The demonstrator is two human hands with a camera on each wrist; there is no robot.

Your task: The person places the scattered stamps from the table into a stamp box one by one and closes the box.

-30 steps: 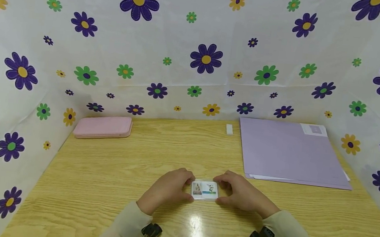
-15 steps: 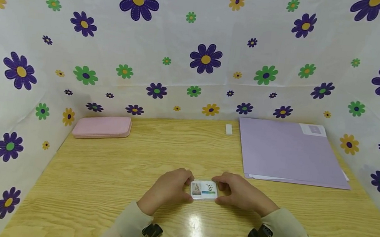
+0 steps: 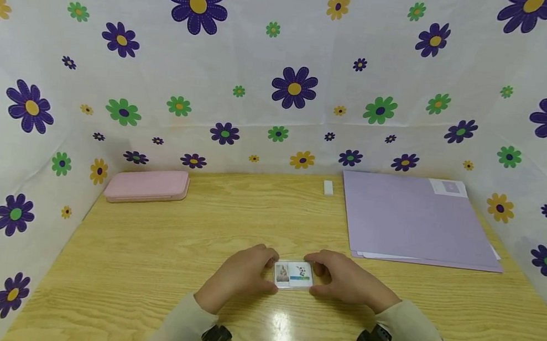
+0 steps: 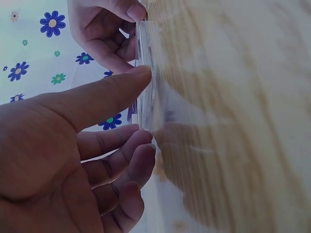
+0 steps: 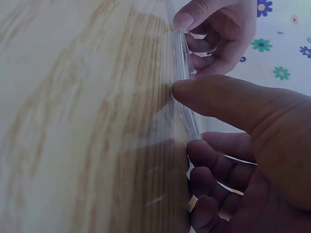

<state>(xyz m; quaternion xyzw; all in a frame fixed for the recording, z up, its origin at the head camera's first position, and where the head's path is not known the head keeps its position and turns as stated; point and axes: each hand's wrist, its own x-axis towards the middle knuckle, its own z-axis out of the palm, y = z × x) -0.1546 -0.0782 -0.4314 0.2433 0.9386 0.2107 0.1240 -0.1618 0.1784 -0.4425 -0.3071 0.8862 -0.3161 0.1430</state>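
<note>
A small clear plastic card case [image 3: 293,274] lies flat at or just above the wooden table; a picture, a panda-like figure and a blue-green stripe show through its top. My left hand [image 3: 243,272] grips its left end, thumb at the near corner and fingers at the far one. At the right end, my right hand [image 3: 349,278] pinches the case in the same way. Both wrist views show the case [image 4: 146,77] edge-on, with thumb and fingertips against it. Whether its underside touches the wood cannot be told.
A pink zipped case [image 3: 146,186] is at the back left of the table [image 3: 219,209]. Toward the back stands or lies a small white block [image 3: 328,187]. A purple folder [image 3: 413,218] with white sheets under it lies at the right. Flower-printed cloth [image 3: 254,68] encloses the table.
The head view has tilted up very slightly. Both hands keep their hold on the card case, which stays in the same place.
</note>
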